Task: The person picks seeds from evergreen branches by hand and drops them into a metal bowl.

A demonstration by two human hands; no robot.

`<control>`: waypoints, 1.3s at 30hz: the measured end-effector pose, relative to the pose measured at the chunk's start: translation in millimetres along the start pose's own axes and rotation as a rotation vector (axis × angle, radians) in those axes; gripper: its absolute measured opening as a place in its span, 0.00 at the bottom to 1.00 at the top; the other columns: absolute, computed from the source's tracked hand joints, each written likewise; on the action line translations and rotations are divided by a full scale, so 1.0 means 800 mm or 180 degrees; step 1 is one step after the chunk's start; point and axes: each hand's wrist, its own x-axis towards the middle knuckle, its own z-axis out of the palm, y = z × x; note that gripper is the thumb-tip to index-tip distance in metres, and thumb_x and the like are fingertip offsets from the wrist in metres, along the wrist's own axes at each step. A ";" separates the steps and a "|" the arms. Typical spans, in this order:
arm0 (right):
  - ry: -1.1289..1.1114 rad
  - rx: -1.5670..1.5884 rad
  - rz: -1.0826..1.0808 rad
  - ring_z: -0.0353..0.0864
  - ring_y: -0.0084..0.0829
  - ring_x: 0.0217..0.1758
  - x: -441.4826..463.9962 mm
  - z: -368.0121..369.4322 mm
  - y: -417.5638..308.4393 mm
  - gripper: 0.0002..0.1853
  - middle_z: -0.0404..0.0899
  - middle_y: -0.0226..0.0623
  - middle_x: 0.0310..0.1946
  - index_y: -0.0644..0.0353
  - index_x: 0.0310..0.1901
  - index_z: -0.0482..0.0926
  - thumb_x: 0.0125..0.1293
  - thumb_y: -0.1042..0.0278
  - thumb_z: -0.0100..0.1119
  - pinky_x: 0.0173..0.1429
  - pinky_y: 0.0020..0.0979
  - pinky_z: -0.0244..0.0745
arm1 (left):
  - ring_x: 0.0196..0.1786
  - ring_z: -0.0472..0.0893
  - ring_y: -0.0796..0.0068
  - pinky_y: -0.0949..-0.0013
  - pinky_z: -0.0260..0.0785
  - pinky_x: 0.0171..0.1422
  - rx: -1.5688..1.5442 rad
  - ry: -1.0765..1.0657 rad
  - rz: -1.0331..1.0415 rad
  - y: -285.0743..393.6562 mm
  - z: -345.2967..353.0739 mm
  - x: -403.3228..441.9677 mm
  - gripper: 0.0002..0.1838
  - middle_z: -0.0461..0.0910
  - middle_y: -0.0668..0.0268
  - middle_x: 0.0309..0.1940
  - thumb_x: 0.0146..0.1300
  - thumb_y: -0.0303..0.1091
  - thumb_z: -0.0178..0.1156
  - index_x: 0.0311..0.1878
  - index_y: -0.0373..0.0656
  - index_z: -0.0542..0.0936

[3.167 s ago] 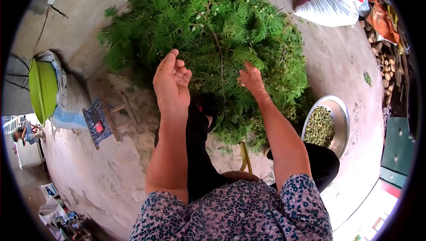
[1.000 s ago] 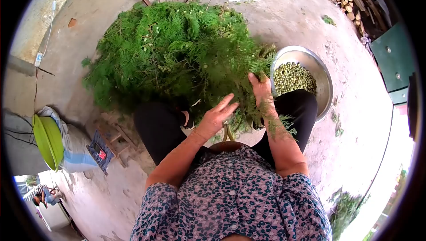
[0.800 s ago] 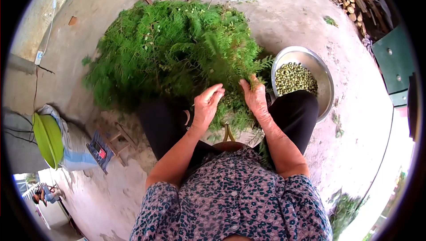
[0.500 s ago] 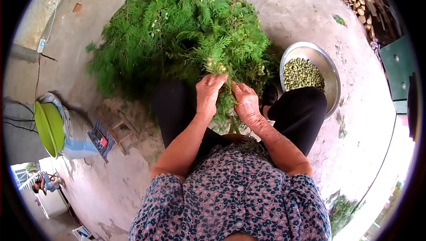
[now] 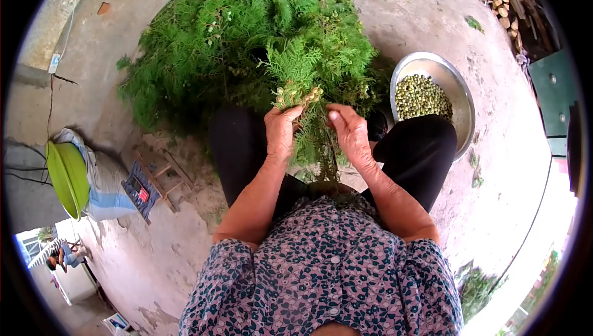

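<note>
A leafy green conifer branch (image 5: 296, 64) with a cluster of pale cones (image 5: 299, 95) stands up between my knees. My left hand (image 5: 282, 132) is closed round it just below the cones, thumb and fingers pinched together. To the right of the stem, my right hand (image 5: 351, 135) is slightly apart from it, its fingers curled in and the thumb against them. Whatever lies in that pinch, if anything, is too small to make out. Feathery sprigs hang down between both hands toward my lap.
A large heap of green branches (image 5: 191, 45) lies ahead. By my right knee a metal basin (image 5: 464, 98) holds small round green cones (image 5: 423, 98). At left are a small wooden stool (image 5: 164, 181), a sack (image 5: 111, 181) and a green tub (image 5: 67, 178). Stacked firewood (image 5: 500, 5) is far right.
My hands have moved a little apart. The right hand has come off the stem and shifted right; the left has drawn slightly left and still grips the branch.
</note>
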 end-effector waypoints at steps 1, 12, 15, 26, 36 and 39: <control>0.0110 0.0239 0.0392 0.74 0.20 0.31 0.006 -0.003 -0.003 0.10 0.77 0.33 0.31 0.65 0.45 0.74 0.63 0.74 0.51 0.37 0.22 0.70 | 0.26 0.78 0.74 0.75 0.69 0.25 0.0002 -0.0008 -0.0012 -0.001 0.001 0.000 0.09 0.79 0.61 0.30 0.51 0.25 0.59 0.36 0.34 0.77; -0.0006 0.1360 0.0719 0.72 0.17 0.36 0.026 -0.011 -0.002 0.15 0.75 0.27 0.38 0.60 0.48 0.73 0.59 0.82 0.52 0.40 0.22 0.73 | 0.24 0.77 0.71 0.73 0.66 0.20 -0.0403 -0.0413 0.0008 -0.010 0.006 -0.010 0.06 0.78 0.60 0.29 0.54 0.20 0.56 0.36 0.34 0.74; 0.0147 0.1590 0.0506 0.71 0.17 0.35 0.026 -0.008 0.001 0.14 0.74 0.27 0.37 0.60 0.46 0.75 0.58 0.83 0.53 0.41 0.20 0.71 | 0.22 0.76 0.74 0.76 0.62 0.19 -0.0402 -0.0549 -0.0080 -0.013 0.006 -0.008 0.04 0.78 0.60 0.27 0.53 0.21 0.58 0.33 0.33 0.76; 0.0001 -0.0473 -0.0801 0.71 0.33 0.42 0.020 -0.006 -0.029 0.14 0.70 0.38 0.40 0.60 0.40 0.78 0.48 0.76 0.65 0.45 0.28 0.69 | 0.17 0.68 0.83 0.79 0.53 0.18 -0.0258 -0.0966 -0.0125 -0.013 0.007 -0.014 0.02 0.75 0.68 0.21 0.53 0.21 0.57 0.28 0.34 0.78; -0.0038 -0.0218 -0.0346 0.71 0.28 0.30 0.027 -0.001 -0.015 0.04 0.72 0.35 0.27 0.66 0.32 0.75 0.58 0.75 0.57 0.36 0.26 0.68 | 0.18 0.65 0.84 0.80 0.51 0.19 -0.0078 -0.1097 -0.0099 -0.019 0.012 -0.015 0.02 0.74 0.70 0.22 0.55 0.22 0.57 0.31 0.37 0.77; 0.0380 0.0498 -0.0129 0.68 0.23 0.28 0.033 0.000 -0.014 0.06 0.72 0.33 0.25 0.64 0.33 0.73 0.62 0.69 0.55 0.33 0.25 0.67 | 0.18 0.66 0.84 0.80 0.51 0.19 -0.0504 -0.1019 -0.0217 -0.016 0.012 -0.013 0.01 0.74 0.69 0.23 0.55 0.23 0.58 0.31 0.37 0.77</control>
